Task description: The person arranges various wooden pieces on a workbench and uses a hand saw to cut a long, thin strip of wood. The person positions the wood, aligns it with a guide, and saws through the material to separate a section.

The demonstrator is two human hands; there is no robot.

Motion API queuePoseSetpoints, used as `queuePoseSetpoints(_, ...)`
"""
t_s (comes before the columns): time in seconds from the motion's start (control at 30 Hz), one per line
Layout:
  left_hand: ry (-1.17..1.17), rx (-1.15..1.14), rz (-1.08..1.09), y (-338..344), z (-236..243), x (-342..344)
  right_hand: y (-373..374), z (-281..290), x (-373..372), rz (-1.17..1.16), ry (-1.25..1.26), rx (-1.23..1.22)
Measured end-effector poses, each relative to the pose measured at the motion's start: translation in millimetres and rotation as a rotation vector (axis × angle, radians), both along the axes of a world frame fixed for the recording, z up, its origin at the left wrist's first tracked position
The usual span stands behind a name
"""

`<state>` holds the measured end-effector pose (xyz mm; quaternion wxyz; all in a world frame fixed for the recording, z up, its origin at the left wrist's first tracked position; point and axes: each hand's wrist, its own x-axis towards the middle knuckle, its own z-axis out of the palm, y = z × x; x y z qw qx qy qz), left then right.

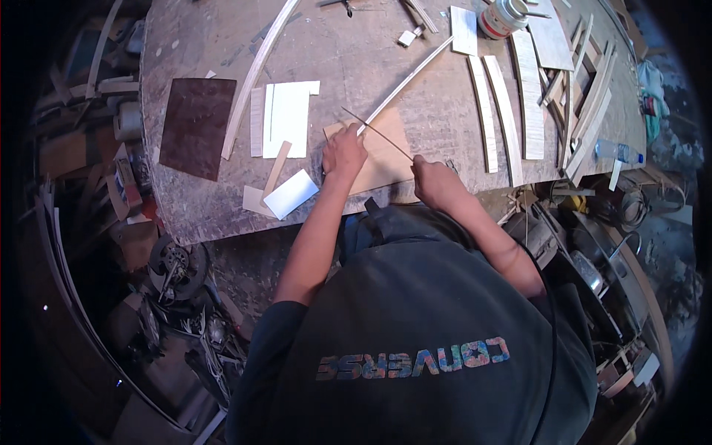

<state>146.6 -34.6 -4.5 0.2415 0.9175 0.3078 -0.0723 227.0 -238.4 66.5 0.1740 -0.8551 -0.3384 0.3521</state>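
My left hand [345, 154] is closed on the near end of a long, pale wooden strip [408, 82], pressing it down over a tan board [386, 158]. The strip runs away from me, up and to the right across the bench. In my closed right hand [440, 183] is one end of a thin dark blade [390, 141], which looks like a hacksaw blade. It lies across the strip just beyond my left fingers, its far tip pointing up and left. Whether the blade has cut into the wood is too small to tell.
The worn workbench [334, 59] also bears a dark brown panel [196, 126], white pieces [287, 122], a long curved strip [256, 78], several pale slats [504, 111], a tin [503, 18] and a plastic bottle [617, 152]. A wheel [178, 268] stands among clutter below left.
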Motion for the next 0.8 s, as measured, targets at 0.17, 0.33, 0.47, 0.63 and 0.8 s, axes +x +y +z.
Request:
queuePoseSetpoints(0.17, -0.003, 0.014, -0.015, 2.8, -2.1, 2.9, 43.2, -16.8, 0.4, 0.027, -0.03, 0.04)
queuePoseSetpoints(0.33, -0.037, 0.024, -0.015, -0.9, -11.0, -4.3, 0.2, 2.6, -3.0, 0.001, 0.065, -0.078)
queuePoseSetpoints(0.47, -0.037, 0.029, -0.016, -1.7, -7.8, -0.2, 38.9, -26.0, -0.3, 0.024, -0.021, 0.046)
queuePoseSetpoints(0.63, -0.031, 0.034, -0.028, -2.6, -7.0, -2.8, 20.1, -15.9, -1.9, 0.029, 0.002, 0.021)
queuePoseSetpoints(0.8, -0.035, 0.044, -0.02, -2.8, -12.9, -3.4, 32.1, -33.0, 1.2, 0.031, -0.01, 0.072)
